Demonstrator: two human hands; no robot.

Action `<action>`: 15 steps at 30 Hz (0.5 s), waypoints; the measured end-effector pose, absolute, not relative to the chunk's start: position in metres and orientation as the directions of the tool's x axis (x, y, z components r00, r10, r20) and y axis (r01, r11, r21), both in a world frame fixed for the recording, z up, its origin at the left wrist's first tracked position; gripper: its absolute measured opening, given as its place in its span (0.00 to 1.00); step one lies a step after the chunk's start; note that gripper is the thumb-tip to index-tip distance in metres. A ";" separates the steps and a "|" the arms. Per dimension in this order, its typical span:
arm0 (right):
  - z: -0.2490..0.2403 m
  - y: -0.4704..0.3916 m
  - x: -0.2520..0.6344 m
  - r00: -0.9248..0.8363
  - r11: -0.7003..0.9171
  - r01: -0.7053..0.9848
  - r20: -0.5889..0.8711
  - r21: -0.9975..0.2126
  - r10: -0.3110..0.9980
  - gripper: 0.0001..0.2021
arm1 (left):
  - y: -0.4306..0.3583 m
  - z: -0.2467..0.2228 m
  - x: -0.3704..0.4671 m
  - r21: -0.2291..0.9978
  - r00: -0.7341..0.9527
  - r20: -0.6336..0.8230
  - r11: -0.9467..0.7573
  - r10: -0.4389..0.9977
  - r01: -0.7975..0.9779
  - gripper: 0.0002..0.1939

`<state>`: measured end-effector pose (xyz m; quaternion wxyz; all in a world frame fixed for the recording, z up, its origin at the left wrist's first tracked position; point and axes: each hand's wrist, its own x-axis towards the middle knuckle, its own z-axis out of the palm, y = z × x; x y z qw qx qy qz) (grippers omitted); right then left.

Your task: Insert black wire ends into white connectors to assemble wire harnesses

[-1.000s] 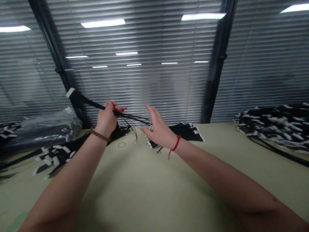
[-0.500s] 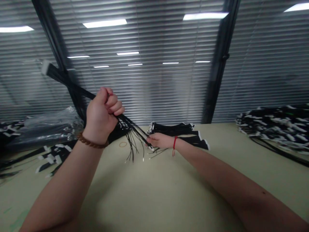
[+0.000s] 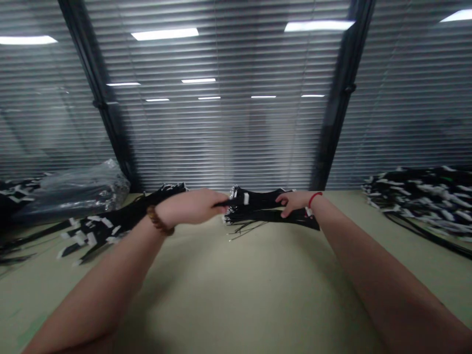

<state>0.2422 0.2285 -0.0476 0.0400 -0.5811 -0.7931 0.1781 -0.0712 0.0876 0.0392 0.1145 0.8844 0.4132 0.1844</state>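
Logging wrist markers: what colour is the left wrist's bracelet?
Brown; the bracelet shows best in the head view.

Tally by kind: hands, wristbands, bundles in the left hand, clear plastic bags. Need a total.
Hands: 2 (left hand, right hand)
Wristbands: 2 (brown wristband, red wristband)
Bundles in the left hand: 1 (black cable bundle)
Clear plastic bags: 1 (clear plastic bag, far left)
Total: 6

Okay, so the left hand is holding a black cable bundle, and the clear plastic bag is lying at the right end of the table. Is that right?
Not quite: the clear plastic bag lies at the table's left end. The head view shows it.
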 end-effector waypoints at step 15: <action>-0.096 0.274 0.254 -0.195 0.211 0.963 0.104 -0.171 0.975 0.28 | 0.069 -0.076 0.019 0.068 0.804 -0.091 -0.802 0.588 0.594 0.21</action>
